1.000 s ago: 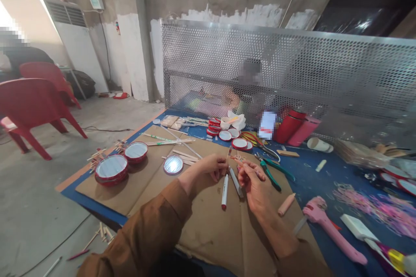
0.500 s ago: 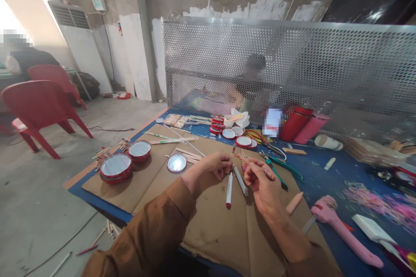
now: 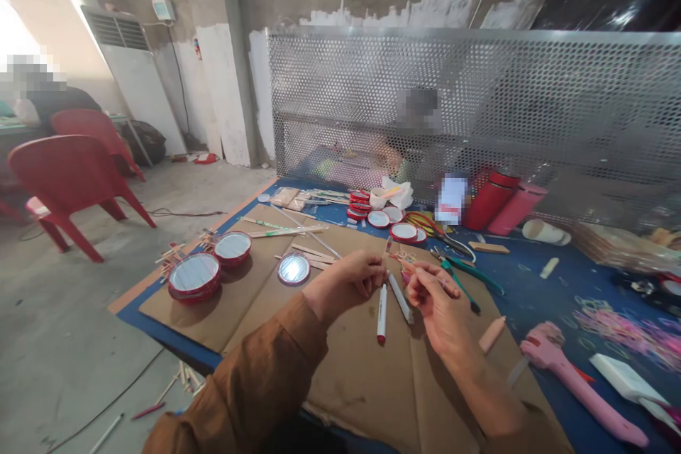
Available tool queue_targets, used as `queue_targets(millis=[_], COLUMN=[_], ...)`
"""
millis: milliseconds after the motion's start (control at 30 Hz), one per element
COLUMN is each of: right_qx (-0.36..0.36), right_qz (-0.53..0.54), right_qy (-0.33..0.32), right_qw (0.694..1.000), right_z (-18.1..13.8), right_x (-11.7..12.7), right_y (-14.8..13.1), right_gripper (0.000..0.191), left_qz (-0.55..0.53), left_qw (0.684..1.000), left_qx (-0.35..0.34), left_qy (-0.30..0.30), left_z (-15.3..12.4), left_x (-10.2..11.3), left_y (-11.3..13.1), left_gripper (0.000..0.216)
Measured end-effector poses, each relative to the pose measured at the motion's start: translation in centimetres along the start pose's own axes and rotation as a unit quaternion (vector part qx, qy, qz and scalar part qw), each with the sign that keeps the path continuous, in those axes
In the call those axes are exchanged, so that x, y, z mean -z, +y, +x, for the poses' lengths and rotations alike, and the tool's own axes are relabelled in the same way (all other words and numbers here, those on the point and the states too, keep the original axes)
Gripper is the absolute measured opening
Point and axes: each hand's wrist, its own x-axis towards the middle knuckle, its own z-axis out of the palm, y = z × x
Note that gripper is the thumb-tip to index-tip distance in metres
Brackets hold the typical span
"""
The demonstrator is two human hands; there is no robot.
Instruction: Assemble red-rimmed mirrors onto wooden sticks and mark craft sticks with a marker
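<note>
My left hand (image 3: 366,273) is closed round a thin, flat stick (image 3: 389,247) whose end points up past the fingers. My right hand (image 3: 433,291) is just to its right, with thumb and fingers pinched together; what lies between them is too small to make out. Behind both hands is a small heap of rubber bands (image 3: 407,257). A white marker with a red end (image 3: 381,316) lies below my left hand on the cardboard sheet (image 3: 367,383). Between the hands rests another white, pen-like piece (image 3: 400,299).
Round red-rimmed drums (image 3: 194,273) stand at left, and a single disc (image 3: 294,268) lies nearer. Green-handled pliers (image 3: 460,284), a pink hammer-like tool (image 3: 579,383) and loose rubber bands (image 3: 628,330) are at right. Bottles (image 3: 492,200) stand before a perforated metal screen (image 3: 340,85); a person sits behind it.
The whole view has shifted slightly, so things appear a little farther right. Both hands keep nearly the same pose, the left still gripping the stick.
</note>
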Motion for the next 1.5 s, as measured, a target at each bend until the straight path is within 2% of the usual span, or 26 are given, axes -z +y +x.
queue_targets(millis=[167,500,933,1133,1300,1500], right_qx=[0.005,-0.001,0.016,0.013,0.023,0.018], right_qz=[0.000,-0.007,-0.012,-0.014,-0.025,-0.026], right_qy=[0.008,0.015,0.007,0.000,-0.017,-0.013], right_qw=[1.000,1.000,1.000,1.000,0.999,0.999], right_z=[0.1,0.0,0.1,0.3,0.4,0.4], right_x=[0.1,-0.2,0.2,0.4,0.6,0.6], right_y=[0.1,-0.3,-0.2,0.1,0.4,0.4], right_gripper=[0.035,0.034,0.033,0.033,0.031,0.034], left_qz=[0.003,0.023,0.070,0.064,0.040,0.069], left_qw=[0.999,0.998,0.996,0.994,0.997,0.995], left_qx=[-0.022,0.058,0.056,0.089,0.069,0.066], left_qy=[0.025,-0.013,-0.021,-0.025,-0.020,-0.013], left_z=[-0.4,-0.1,-0.7,-0.7,-0.8,-0.8], left_x=[-0.5,0.1,0.2,0.1,0.0,-0.1], left_y=[0.6,1.7,2.7,3.1,3.2,3.4], left_gripper=[0.026,0.020,0.019,0.018,0.023,0.021])
